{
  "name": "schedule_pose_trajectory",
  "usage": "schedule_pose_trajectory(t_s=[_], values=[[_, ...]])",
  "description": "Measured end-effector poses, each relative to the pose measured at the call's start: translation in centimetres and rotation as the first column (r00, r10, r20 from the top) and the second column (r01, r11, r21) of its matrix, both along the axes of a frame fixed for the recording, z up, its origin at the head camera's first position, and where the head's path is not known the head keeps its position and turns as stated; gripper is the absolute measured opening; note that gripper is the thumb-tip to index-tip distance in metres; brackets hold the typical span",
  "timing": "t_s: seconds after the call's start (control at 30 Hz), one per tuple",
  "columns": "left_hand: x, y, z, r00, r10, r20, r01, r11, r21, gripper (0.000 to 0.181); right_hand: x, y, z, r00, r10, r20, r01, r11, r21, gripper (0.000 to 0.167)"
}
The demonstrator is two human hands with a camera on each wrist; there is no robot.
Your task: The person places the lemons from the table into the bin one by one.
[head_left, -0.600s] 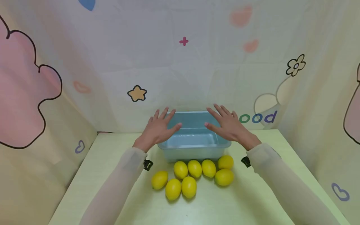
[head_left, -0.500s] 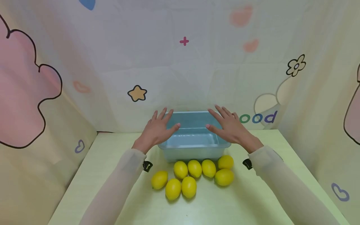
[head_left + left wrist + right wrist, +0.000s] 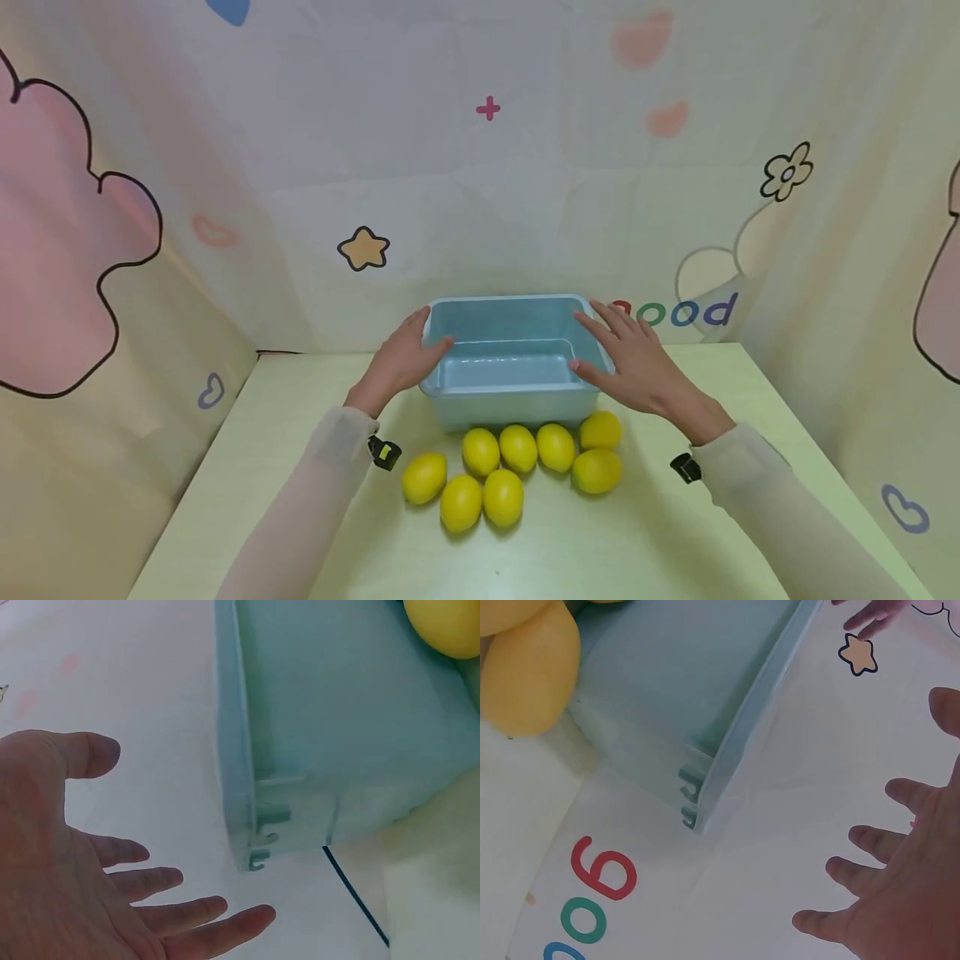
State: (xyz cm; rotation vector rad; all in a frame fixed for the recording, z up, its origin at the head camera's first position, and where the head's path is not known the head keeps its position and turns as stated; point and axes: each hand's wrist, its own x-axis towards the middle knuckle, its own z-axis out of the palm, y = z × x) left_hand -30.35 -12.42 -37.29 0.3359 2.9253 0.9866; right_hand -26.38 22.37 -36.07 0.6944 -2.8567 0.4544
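Observation:
A pale blue plastic bin [image 3: 517, 410] stands at the back of the table with nothing inside it. Over its left end hovers my left hand [image 3: 397, 360], its fingers spread; in the left wrist view a gap shows between those fingers and the bin's rim [image 3: 234, 742]. My right hand [image 3: 636, 365] hangs above the right end, fingers also extended and apart from the rim [image 3: 742, 735] in the right wrist view. Several yellow lemons [image 3: 503, 498] lie in a loose cluster on the table before the bin's front wall. Neither hand holds anything.
The pale table [image 3: 285, 467] extends on both sides of the bin. A printed curtain [image 3: 487, 208] hangs close behind it, and more curtain flanks the table left and right. A small black device [image 3: 384, 452] sits at my left wrist, another [image 3: 686, 468] at my right.
My hands have moved apart and lower, the left one leftward and the right one rightward, from above the bin's opening toward its ends. The bin and lemons have stayed put.

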Motion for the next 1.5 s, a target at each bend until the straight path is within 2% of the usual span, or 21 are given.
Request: schedule_pose_trajectory(t_s=[0.1,0.2,0.27,0.37,0.5,0.7,0.8,0.93,1.1,1.27,1.5], values=[[-0.3,-0.5,-0.7,1.000,0.022,0.012,-0.022,0.999,0.040,0.080,0.8,0.4,-0.5,1.000,0.004,0.004,-0.004,1.000,-0.022,0.073],[-0.6,-0.8,-1.4,0.998,0.038,0.045,-0.040,0.998,0.043,0.079,1.7,0.8,-1.0,1.000,0.001,0.009,-0.001,0.999,-0.033,0.074],[-0.8,-1.0,-1.8,0.995,0.053,0.083,-0.057,0.997,0.055,0.079,2.2,1.1,-1.4,1.000,-0.005,0.000,0.005,1.000,-0.030,0.074],[-0.8,-1.1,-2.2,0.987,0.062,0.150,-0.081,0.989,0.121,0.077,3.2,1.5,-1.9,1.000,-0.013,-0.025,0.012,1.000,-0.027,0.074],[-0.9,-1.4,-2.6,0.977,0.050,0.206,-0.096,0.971,0.217,0.074,4.7,1.8,-2.5,0.997,-0.021,-0.073,0.017,0.998,-0.053,0.068],[-1.2,-1.6,-3.0,0.976,0.016,0.217,-0.082,0.950,0.301,0.065,6.6,2.2,-3.6,0.983,-0.035,-0.183,0.012,0.992,-0.124,0.042],[-1.4,-1.6,-3.1,0.977,-0.013,0.215,-0.062,0.939,0.338,0.060,7.2,2.4,-4.5,0.979,-0.033,-0.199,0.012,0.994,-0.108,0.037],[-1.6,-1.6,-3.1,0.977,-0.018,0.215,-0.062,0.932,0.358,0.056,7.5,2.3,-5.7,0.989,-0.011,-0.146,0.001,0.998,-0.067,0.038],[-1.7,-1.6,-3.4,0.976,0.006,0.219,-0.080,0.939,0.335,0.054,7.5,2.1,-7.2,1.000,-0.005,-0.027,0.005,1.000,-0.013,0.047],[-1.7,-1.5,-3.4,0.975,0.026,0.219,-0.092,0.951,0.295,0.057,7.2,1.9,-8.5,0.997,-0.002,0.073,-0.001,0.999,0.042,0.053],[-1.3,-1.3,-3.1,0.975,0.034,0.222,-0.096,0.956,0.276,0.058,6.8,1.5,-9.9,0.990,0.019,0.140,-0.030,0.997,0.076,0.055]])
